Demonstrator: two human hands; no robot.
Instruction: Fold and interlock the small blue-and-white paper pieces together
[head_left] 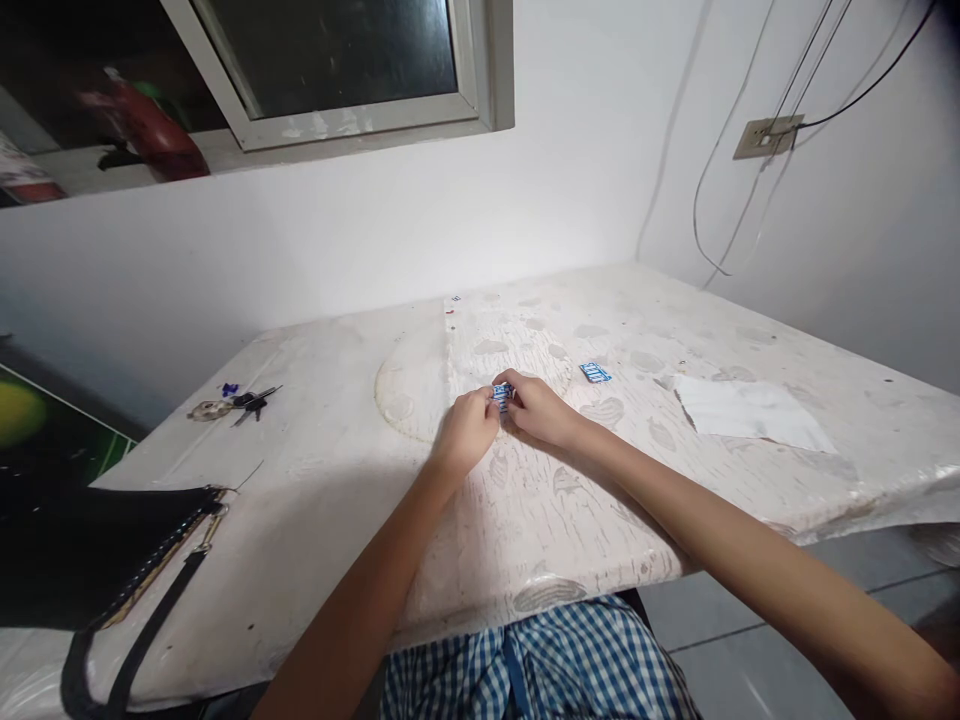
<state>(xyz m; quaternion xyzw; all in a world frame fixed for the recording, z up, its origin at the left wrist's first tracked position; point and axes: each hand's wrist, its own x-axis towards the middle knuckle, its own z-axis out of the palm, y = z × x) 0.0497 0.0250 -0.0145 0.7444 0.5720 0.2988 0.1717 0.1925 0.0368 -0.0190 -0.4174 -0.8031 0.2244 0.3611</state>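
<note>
Near the middle of the table, a small blue-and-white packet (502,397) is pinched between my two hands. My left hand (472,425) grips its left side with thumb and fingers. On the other side, my right hand (534,408) holds it with fingers curled, the wrist low over the tabletop. The print on the packet is too small to read, and my fingers cover part of it. Another blue-and-white packet (595,373) lies flat on the table to the right of my right hand, touched by neither hand.
A white cloth or paper (750,412) lies on the right of the plastic-covered table (315,520). Keys (253,401) sit at the left, behind a black bag (97,550) with a strap. A wall socket (766,137) with hanging cables is at the upper right.
</note>
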